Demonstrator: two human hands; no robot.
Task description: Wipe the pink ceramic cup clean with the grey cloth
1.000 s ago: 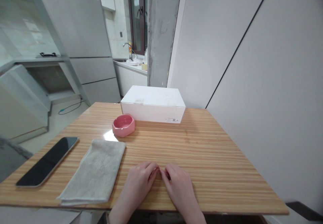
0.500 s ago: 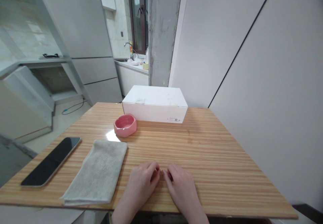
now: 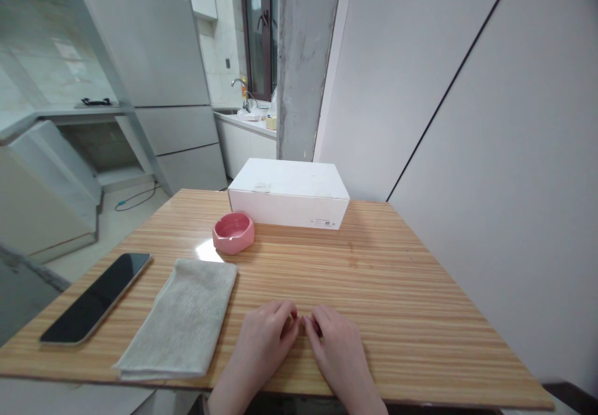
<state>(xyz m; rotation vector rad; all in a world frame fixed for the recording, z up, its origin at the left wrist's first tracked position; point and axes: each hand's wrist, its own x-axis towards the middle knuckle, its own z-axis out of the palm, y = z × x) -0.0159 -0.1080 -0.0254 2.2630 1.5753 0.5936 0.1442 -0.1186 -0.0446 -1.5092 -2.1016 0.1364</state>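
Observation:
My left hand [image 3: 268, 334] rests on the wooden table [image 3: 411, 321] near its front edge, fingers curled and thumb against the index finger. My right hand [image 3: 339, 343] lies beside it in the same loosely closed pose. A narrow gap separates the fingertips of the two hands, and no object shows in either one; the palms are hidden. Nearest to my left hand is a folded grey-beige cloth [image 3: 184, 318], lying flat and apart from it. Further left lies a phone [image 3: 98, 300] with a dark screen.
A pink faceted bowl [image 3: 233, 234] stands in front of a white closed box [image 3: 289, 206] toward the table's far edge. A white wall [image 3: 490, 153] borders the right side. Beyond the table are a fridge [image 3: 163, 41], a concrete pillar edge [image 3: 306, 60] and a sink counter [image 3: 247, 122].
My fingertips, touching or nearly so a second ago, have drawn slightly apart. The whole view has shifted a little, moving everything rightward in it. The objects on the table stay where they were.

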